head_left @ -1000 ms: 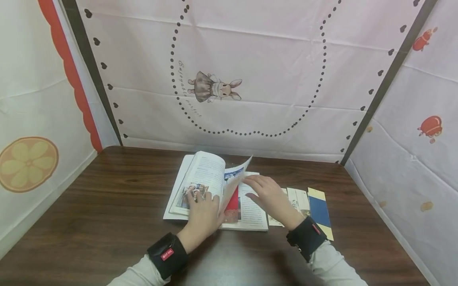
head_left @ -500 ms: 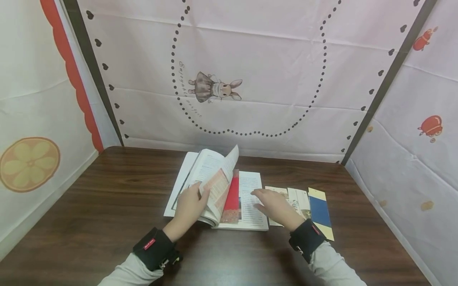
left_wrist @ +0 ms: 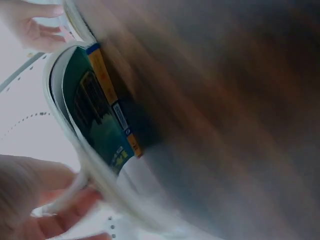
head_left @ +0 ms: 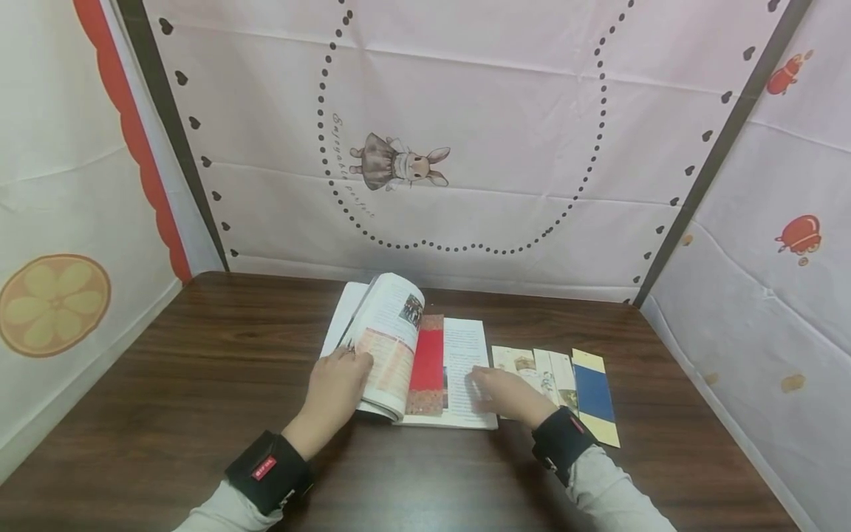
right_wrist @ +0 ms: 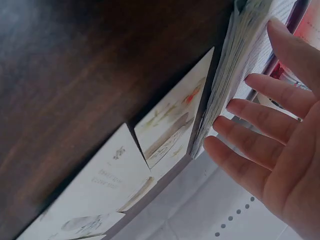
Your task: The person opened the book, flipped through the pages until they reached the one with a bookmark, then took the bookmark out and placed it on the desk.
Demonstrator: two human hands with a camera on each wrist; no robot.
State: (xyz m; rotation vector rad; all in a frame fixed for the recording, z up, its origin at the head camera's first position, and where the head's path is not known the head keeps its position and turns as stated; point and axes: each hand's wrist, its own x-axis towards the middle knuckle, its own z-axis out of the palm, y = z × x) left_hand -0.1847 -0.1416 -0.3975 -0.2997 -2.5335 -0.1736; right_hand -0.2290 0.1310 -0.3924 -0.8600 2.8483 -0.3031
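An open book [head_left: 467, 343] lies at the middle of the table, its left part lifted and curved over. My left hand [head_left: 335, 388] grips those bent pages at their left edge. In the left wrist view, thumb and fingers [left_wrist: 75, 205] pinch the edge, and a green cover [left_wrist: 87, 112] shows underneath. A red bookmark [head_left: 427, 362] with patterned ends lies along the inner side of the right page. My right hand [head_left: 512, 391] is at that page's right edge; in the right wrist view its fingers [right_wrist: 250, 135] are spread and nearly straight, holding nothing.
Right of the book lie pale illustrated cards [head_left: 541, 362], partly under my right hand and wrist, and a blue and cream card [head_left: 594, 391]. Printed cloth walls [head_left: 492, 185] enclose the brown wooden table [head_left: 219, 355] at the back and sides.
The left hand has moved left, carrying over a leaf that stood raised; the red bookmark is now fully uncovered. My right hand has let go of the leaf and lowered to the right page.
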